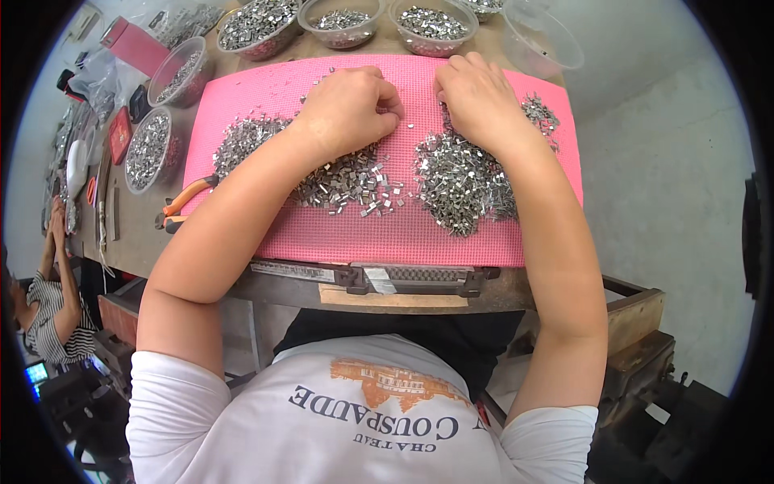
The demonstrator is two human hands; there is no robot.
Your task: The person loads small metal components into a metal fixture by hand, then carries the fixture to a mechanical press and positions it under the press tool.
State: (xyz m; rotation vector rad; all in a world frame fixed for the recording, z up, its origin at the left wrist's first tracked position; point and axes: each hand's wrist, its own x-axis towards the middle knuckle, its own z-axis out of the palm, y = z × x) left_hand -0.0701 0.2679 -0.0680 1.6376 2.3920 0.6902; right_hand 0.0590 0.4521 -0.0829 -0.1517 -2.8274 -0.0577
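Note:
A pink textured mat [387, 239] carries two heaps of small shiny metal pieces. My left hand [345, 114] is over the far part of the left heap [347, 184], its fingers curled in and thumb close to them. At the far edge of the right heap [463, 181] my right hand [477, 98] bends its fingers down with the tips together. Whatever either hand pinches is hidden by the fingers. One loose metal piece [410, 126] lies on the mat between the hands.
Clear plastic bowls of metal pieces, one bowl [339, 24] among them, line the far edge. Another bowl [150, 152] stands left, near orange-handled pliers [187, 198]. A pink bottle [135, 42] lies at the far left. Beyond the table's left side sits another person [56, 310].

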